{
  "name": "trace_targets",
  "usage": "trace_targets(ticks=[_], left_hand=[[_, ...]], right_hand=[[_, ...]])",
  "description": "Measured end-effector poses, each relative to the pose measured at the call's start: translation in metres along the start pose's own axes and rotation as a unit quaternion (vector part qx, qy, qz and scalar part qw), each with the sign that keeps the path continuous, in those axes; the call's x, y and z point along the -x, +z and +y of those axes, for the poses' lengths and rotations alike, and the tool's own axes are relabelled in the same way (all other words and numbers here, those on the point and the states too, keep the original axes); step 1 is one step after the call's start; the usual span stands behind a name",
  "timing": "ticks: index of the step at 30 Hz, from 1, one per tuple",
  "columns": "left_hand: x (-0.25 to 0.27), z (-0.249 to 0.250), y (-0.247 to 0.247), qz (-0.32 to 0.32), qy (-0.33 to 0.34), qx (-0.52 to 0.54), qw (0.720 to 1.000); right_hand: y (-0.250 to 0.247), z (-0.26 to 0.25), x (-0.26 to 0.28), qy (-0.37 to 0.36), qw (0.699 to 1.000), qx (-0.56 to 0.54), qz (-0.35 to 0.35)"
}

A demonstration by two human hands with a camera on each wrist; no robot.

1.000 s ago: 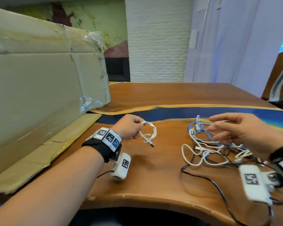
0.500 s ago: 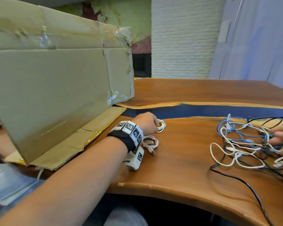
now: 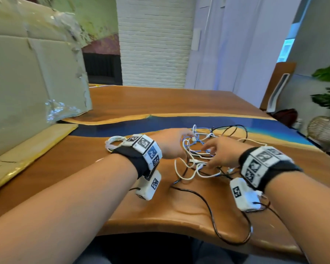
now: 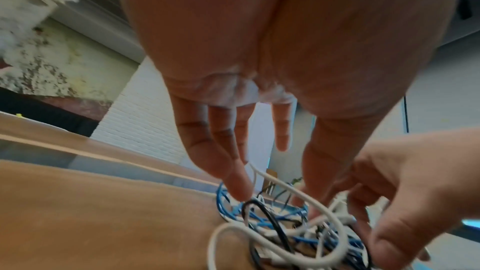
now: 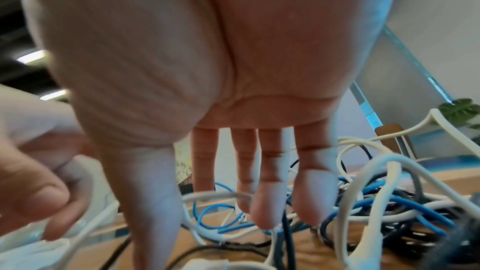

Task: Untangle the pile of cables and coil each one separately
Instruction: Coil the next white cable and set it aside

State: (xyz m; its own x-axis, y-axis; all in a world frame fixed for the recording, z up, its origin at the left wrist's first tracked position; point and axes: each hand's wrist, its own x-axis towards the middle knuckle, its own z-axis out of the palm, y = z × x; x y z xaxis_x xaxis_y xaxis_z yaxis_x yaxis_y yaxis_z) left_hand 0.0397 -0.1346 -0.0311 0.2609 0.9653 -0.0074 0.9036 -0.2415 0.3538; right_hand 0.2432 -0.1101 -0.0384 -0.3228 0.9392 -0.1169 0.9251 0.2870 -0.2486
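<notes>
A tangle of white, blue and black cables (image 3: pixel 187 155) lies on the wooden table (image 3: pixel 122 187). My left hand (image 3: pixel 179 138) reaches into its left side with fingers stretched down, fingertips (image 4: pixel 239 190) touching the wires. From the right, my right hand (image 3: pixel 215 153) comes in with straight fingers (image 5: pixel 267 213) resting on the strands. Neither hand plainly grips a cable. A white cable coil (image 3: pixel 112 142) lies apart, left of my left wrist. One black cable (image 3: pixel 208 202) trails off toward the table's front edge.
A big cardboard sheet (image 3: pixel 36 82) stands at the left, with a flat flap (image 3: pixel 27 149) on the table. A blue resin strip (image 3: pixel 179 121) crosses the tabletop behind the cables. A wicker basket (image 3: pixel 324 128) and a plant stand beyond the right edge.
My left hand set the coiled white cable down on the table at the left, let go, and moved right into the tangle. The right hand stayed on the pile.
</notes>
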Motion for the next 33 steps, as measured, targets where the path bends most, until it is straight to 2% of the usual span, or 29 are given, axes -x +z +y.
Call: trace_targets(ticks=[2, 4, 6, 9, 11, 13, 15, 16, 18, 19, 22, 23, 24, 26, 27, 28, 30, 33], left_hand=[[-0.008, 0.01, 0.013, -0.034, 0.016, -0.038, 0.999], [-0.013, 0.014, 0.023, -0.04, -0.004, -0.07, 0.997], [-0.017, 0.011, 0.022, 0.005, -0.029, -0.027, 0.999], [-0.017, 0.0, 0.007, 0.103, -0.043, 0.139, 0.984], [-0.019, -0.007, -0.004, 0.181, -0.046, 0.285, 0.94], [-0.02, -0.004, -0.013, 0.258, -0.037, 0.412, 0.873], [-0.022, 0.005, -0.023, 0.31, -0.016, 0.46, 0.832], [-0.021, 0.01, -0.027, 0.319, 0.004, 0.479, 0.818], [-0.02, 0.017, -0.036, 0.322, 0.03, 0.514, 0.795], [-0.018, 0.017, -0.039, 0.325, 0.038, 0.513, 0.794], [-0.013, 0.008, -0.045, 0.303, 0.036, 0.488, 0.818], [-0.01, 0.003, -0.045, 0.284, 0.032, 0.506, 0.814], [-0.006, -0.001, -0.046, 0.265, 0.033, 0.543, 0.796], [0.002, -0.008, -0.05, 0.235, 0.047, 0.633, 0.736], [0.004, -0.009, -0.053, 0.232, 0.055, 0.653, 0.719], [0.006, -0.01, -0.054, 0.238, 0.064, 0.65, 0.719], [0.006, -0.003, -0.052, 0.253, 0.082, 0.606, 0.749], [0.002, 0.018, -0.044, 0.239, 0.104, 0.489, 0.832]], right_hand=[[0.011, -0.003, -0.005, -0.002, 0.998, 0.06, -0.012], [0.016, -0.001, -0.01, 0.011, 0.997, 0.078, 0.008], [0.01, 0.006, -0.01, 0.027, 0.998, 0.025, 0.056], [-0.017, 0.023, -0.005, 0.043, 0.976, -0.133, 0.164], [-0.037, 0.032, 0.003, 0.043, 0.924, -0.3, 0.232], [-0.057, 0.034, 0.01, 0.023, 0.853, -0.439, 0.282], [-0.076, 0.031, 0.013, -0.005, 0.816, -0.49, 0.307], [-0.085, 0.03, 0.014, -0.018, 0.813, -0.489, 0.316], [-0.1, 0.029, 0.017, -0.037, 0.811, -0.478, 0.334], [-0.105, 0.031, 0.019, -0.038, 0.81, -0.476, 0.34], [-0.113, 0.049, 0.023, 0.001, 0.806, -0.467, 0.365], [-0.113, 0.056, 0.024, 0.016, 0.803, -0.469, 0.368], [-0.112, 0.063, 0.025, 0.028, 0.804, -0.467, 0.367], [-0.106, 0.075, 0.027, 0.048, 0.818, -0.443, 0.364], [-0.103, 0.082, 0.028, 0.059, 0.832, -0.409, 0.37], [-0.1, 0.084, 0.029, 0.068, 0.849, -0.366, 0.376], [-0.093, 0.081, 0.031, 0.07, 0.884, -0.299, 0.353], [-0.083, 0.049, 0.035, 0.001, 0.938, -0.249, 0.243]])
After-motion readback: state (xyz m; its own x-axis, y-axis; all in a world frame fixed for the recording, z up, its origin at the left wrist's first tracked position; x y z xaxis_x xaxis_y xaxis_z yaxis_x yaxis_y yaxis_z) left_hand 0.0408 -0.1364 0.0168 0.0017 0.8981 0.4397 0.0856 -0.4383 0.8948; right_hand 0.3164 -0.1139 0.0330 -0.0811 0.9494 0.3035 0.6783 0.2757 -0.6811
